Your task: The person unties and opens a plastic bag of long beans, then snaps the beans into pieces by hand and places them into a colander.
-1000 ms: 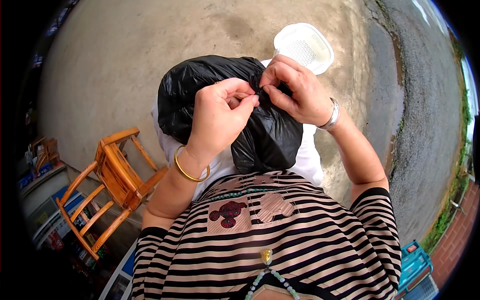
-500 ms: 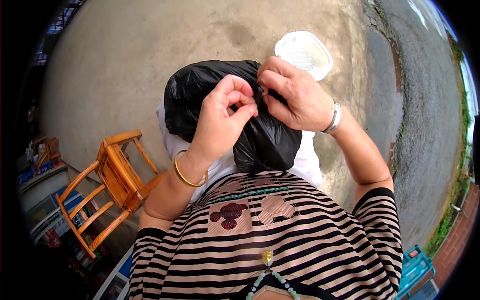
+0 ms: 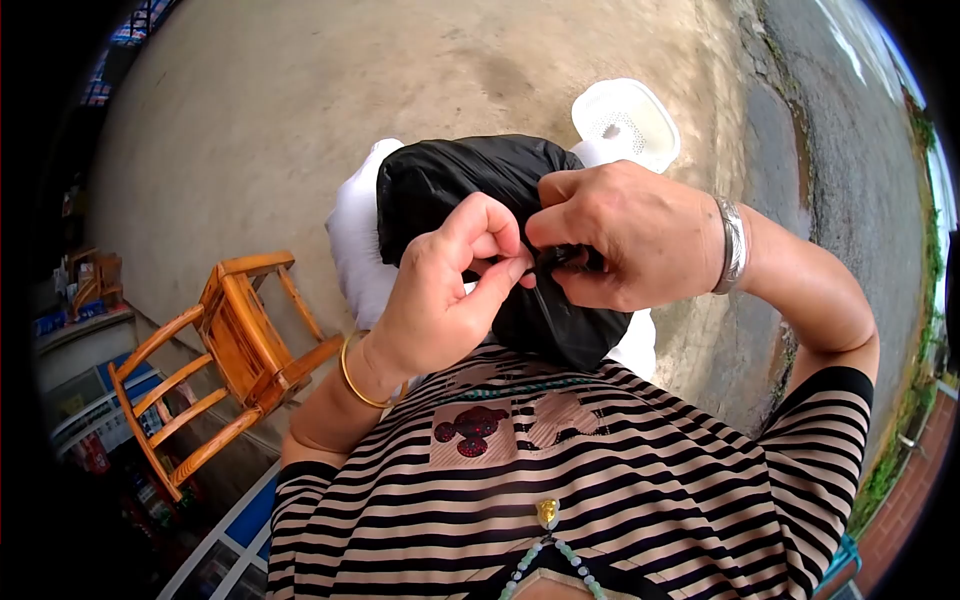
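Note:
A black plastic bag (image 3: 480, 165) lies across my lap, over white trousers (image 3: 360, 235). My left hand (image 3: 450, 280), with a gold bangle at the wrist, pinches a bit of the bag's black plastic between thumb and index finger. Close against it on the right, my right hand (image 3: 630, 235), wearing a silver bracelet, has its fingers curled round more of the gathered plastic. The fingertips of both hands nearly meet over the bag's middle, and the exact grip of the right fingers is partly hidden.
Beyond the bag, a white perforated basket (image 3: 640, 120) stands on the concrete floor (image 3: 250, 110). A wooden chair (image 3: 245, 335) is at the left, near shelves with goods. An asphalt road (image 3: 860, 200) runs along the right. A teal object shows at the lower right edge.
Both hands have come nearer my body, the right one turning knuckles up with its elbow farther out. The bag has shifted, showing more of the white trousers at its left.

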{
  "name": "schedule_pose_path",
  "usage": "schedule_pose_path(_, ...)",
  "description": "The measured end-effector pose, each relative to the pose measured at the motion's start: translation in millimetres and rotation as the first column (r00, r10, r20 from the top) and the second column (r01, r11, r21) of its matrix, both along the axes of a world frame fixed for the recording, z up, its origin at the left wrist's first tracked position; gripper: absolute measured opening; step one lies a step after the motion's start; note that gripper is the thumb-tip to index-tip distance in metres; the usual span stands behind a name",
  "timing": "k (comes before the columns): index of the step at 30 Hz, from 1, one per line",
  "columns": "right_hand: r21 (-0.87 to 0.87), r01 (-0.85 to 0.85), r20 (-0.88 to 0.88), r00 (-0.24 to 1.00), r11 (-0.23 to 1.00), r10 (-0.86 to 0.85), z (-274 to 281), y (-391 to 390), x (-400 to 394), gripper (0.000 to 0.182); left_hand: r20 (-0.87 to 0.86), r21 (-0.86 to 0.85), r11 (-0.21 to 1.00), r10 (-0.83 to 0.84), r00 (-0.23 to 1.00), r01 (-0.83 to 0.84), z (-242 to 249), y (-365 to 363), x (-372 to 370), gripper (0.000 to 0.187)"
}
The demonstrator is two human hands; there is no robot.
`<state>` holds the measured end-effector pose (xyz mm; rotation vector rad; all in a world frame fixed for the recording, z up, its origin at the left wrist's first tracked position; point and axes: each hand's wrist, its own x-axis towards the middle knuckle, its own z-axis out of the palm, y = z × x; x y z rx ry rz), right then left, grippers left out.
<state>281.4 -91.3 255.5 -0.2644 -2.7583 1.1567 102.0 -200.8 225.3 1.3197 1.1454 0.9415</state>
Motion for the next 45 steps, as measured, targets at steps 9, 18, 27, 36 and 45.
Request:
schedule_pose_path(9,0.044,-0.013,0.273,0.962,0.999,0.001,5.3,-5.2,-11.9,0.019,0.213,-0.091,0.991,-0.081,0.974,0.102,-21.2,-3.5,-13.3,0.014)
schedule_pose_path(18,-0.333,0.307,0.316,0.927,0.892,-0.201,-25.4,10.0,-19.3,0.043,0.601,-0.343,0.934,0.298,0.742,-0.097,-70.2,18.5,-3.8,0.007)
schedule_pose_path(27,-0.919,0.051,0.346,0.575,-0.390,-0.741,-124.1,47.5,-9.5,0.027,0.500,-0.610,0.655,0.755,0.425,-0.446,-133.3,30.2,-25.5,0.005)
schedule_pose_path(36,-0.642,0.743,0.671,0.424,-0.190,-0.608,-270.1,55.0,-73.2,0.025,0.174,-0.789,0.308,0.942,0.287,-0.532,-321.7,60.1,-33.4,0.014)
schedule_pose_path(45,-0.638,0.554,0.708,0.149,-0.535,-0.690,-315.8,73.2,-53.5,0.014,0.068,-0.842,0.113,0.992,0.104,-0.528,-406.4,55.6,-67.6,0.008)
